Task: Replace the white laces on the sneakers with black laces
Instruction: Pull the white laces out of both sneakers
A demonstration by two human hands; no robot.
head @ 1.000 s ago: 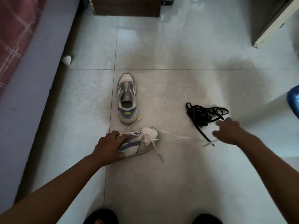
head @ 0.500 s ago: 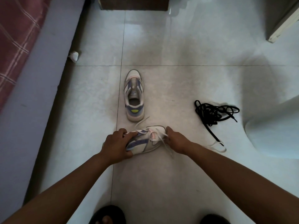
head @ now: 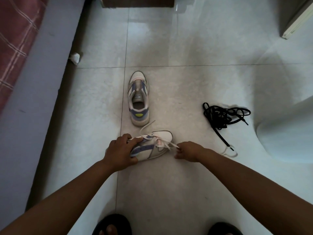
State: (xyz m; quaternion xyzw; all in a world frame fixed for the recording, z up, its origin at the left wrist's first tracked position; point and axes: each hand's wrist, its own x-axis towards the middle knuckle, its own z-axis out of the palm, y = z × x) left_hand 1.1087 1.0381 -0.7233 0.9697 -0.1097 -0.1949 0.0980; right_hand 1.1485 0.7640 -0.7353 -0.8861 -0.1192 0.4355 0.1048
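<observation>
A white and purple sneaker (head: pixel 152 146) lies on its side on the tiled floor, toe to the right. My left hand (head: pixel 121 150) grips its heel end. My right hand (head: pixel 188 150) sits just right of the toe and pinches the white lace (head: pixel 166 145), which runs from the eyelets to my fingers. Another loose end of white lace (head: pixel 228 153) trails on the floor to the right. The second sneaker (head: pixel 138 99) stands upright farther away, without a lace. A tangle of black laces (head: pixel 221 116) lies to the right.
A bed (head: pixel 25 65) with a red checked cover runs along the left. A crumpled white scrap (head: pixel 75 57) lies by its base. Dark furniture (head: pixel 137 2) stands at the top, a white cabinet corner (head: pixel 294 26) at the upper right. My feet in black sandals (head: pixel 111 224) show at the bottom.
My right hand came in from the black laces to the sneaker's toe, took the white lace and now draws it a little to the right. My left hand stays on the sneaker.
</observation>
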